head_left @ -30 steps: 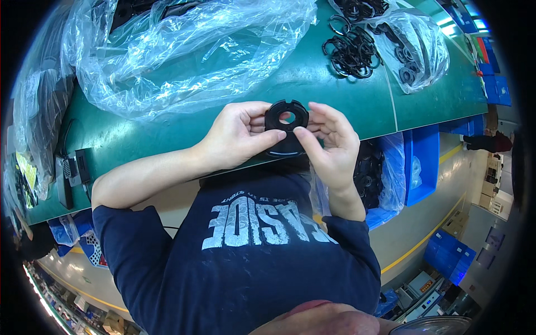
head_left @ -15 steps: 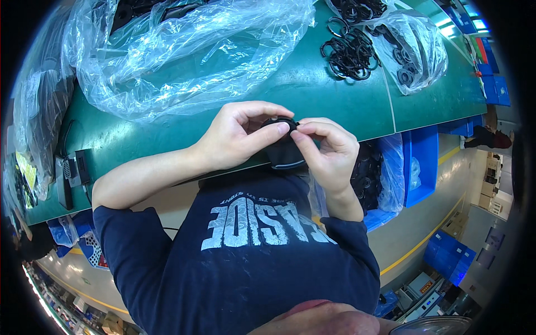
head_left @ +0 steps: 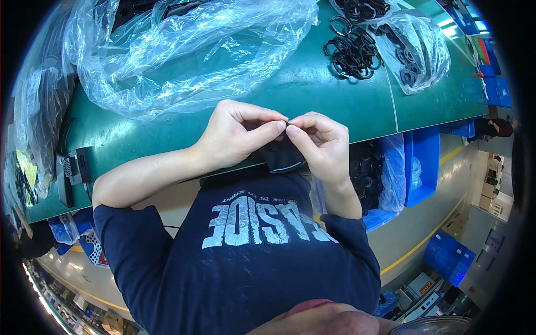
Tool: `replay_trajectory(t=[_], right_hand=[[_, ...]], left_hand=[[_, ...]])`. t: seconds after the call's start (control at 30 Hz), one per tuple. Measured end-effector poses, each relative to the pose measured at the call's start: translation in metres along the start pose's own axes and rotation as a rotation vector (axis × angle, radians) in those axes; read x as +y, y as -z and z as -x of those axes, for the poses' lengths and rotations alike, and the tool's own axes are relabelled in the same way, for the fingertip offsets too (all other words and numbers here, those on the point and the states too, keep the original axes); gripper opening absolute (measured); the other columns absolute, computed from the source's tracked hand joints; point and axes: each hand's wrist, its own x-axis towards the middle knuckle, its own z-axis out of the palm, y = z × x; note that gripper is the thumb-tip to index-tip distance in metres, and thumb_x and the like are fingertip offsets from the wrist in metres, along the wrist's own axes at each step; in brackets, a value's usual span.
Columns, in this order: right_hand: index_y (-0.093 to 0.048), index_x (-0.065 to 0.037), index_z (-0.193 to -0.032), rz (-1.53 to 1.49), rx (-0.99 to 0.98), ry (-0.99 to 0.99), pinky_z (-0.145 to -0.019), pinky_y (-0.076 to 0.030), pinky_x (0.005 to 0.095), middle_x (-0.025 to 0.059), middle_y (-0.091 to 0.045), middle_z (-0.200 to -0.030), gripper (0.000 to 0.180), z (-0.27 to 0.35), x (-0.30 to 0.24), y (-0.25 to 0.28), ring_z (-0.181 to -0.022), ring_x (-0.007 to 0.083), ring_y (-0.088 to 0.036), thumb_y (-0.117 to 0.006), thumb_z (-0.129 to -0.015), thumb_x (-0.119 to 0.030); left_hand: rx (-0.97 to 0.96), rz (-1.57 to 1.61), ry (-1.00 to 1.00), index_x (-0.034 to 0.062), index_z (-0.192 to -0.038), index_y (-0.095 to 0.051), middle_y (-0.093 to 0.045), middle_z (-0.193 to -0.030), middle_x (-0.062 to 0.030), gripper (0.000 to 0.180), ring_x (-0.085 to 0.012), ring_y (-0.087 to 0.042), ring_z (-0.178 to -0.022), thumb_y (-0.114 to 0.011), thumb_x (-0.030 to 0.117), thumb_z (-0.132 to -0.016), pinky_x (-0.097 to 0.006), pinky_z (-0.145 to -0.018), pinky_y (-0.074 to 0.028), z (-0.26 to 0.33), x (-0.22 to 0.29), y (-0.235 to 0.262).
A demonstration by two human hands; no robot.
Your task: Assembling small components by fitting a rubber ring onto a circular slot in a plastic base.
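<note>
Head view: both hands meet at the near edge of the green table [head_left: 167, 139], in front of the person's chest.
Left hand [head_left: 234, 137]: fingers curled shut on the black round part [head_left: 282, 156], thumb pressing its top edge.
Right hand [head_left: 321, 142]: pinched closed on the same part, thumb tip touching the left thumb.
Change: a second ago the part was held flat, its centre hole showing; now it is tipped edge-on and mostly hidden, so the work looks moved to its rim.
Far left: crumpled clear plastic bag [head_left: 190, 50].
Far right: pile of black rings [head_left: 352, 50].
Near right: blue bin [head_left: 421, 164] below the table edge.
</note>
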Motion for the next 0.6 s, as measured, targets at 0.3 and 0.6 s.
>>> replay_trajectory(t=[0.3, 0.6], right_hand=[[-0.065, 0.006, -0.087, -0.095, 0.052, -0.021, -0.064, -0.048, 0.0193, 0.0076, -0.065, -0.082, 0.009, -0.007, -0.002, 0.009, -0.071, 0.0088, -0.060, -0.061, -0.085, -0.002], [-0.065, 0.006, -0.091, -0.099, -0.058, -0.053, -0.065, -0.049, 0.0198, 0.0080, -0.066, -0.081, 0.011, -0.012, 0.002, 0.024, -0.071, 0.0084, -0.060, -0.063, -0.084, -0.002]], left_hand=[[-0.079, 0.237, 0.068, -0.0045, -0.116, -0.056, -0.064, -0.094, -0.0077, 0.028, -0.0093, -0.060, -0.083, -0.054, 0.008, -0.090, -0.024, -0.073, -0.051, -0.002, -0.001, -0.004], [-0.242, 0.096, 0.120, -0.0044, -0.111, -0.058, -0.064, -0.086, -0.0023, 0.025, -0.0048, -0.057, -0.076, -0.054, 0.008, -0.091, -0.021, -0.070, -0.049, -0.003, -0.002, -0.001]])
